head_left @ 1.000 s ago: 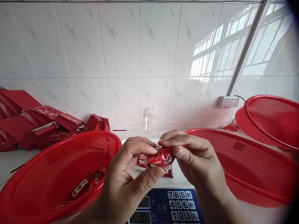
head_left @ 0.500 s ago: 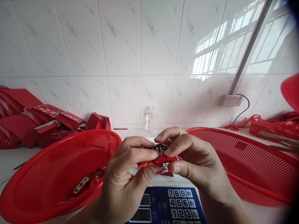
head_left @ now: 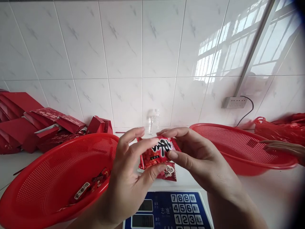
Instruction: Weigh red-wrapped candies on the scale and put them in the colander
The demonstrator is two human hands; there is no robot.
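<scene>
A small red snack packet (head_left: pixel 154 152) with black lettering is held in front of me, its printed face towards me. My left hand (head_left: pixel 133 173) grips its left part, thumb below and a finger along the top. At the right end, my right hand (head_left: pixel 200 159) pinches it between thumb and fingers. A second, darker red packet (head_left: pixel 170 171) shows just beneath; whether it is held or lies on the white scale top I cannot tell. Below both hands is the scale's blue keypad panel (head_left: pixel 164 210).
To the left, a red mesh basket (head_left: pixel 47 168) contains several small packets. Another red basket (head_left: pixel 228 136) stands right, with another person's hand (head_left: pixel 283 148) at its rim. Red boxes (head_left: pixel 54 122), a clear bottle (head_left: pixel 155 122), red plastic bags (head_left: pixel 281 130) and a wall socket (head_left: pixel 235 102) are behind.
The held packet has turned its printed face towards me, and my left fingers have spread. The right basket has shifted back; the other person's hand now reaches its rim. A red object at far right is gone.
</scene>
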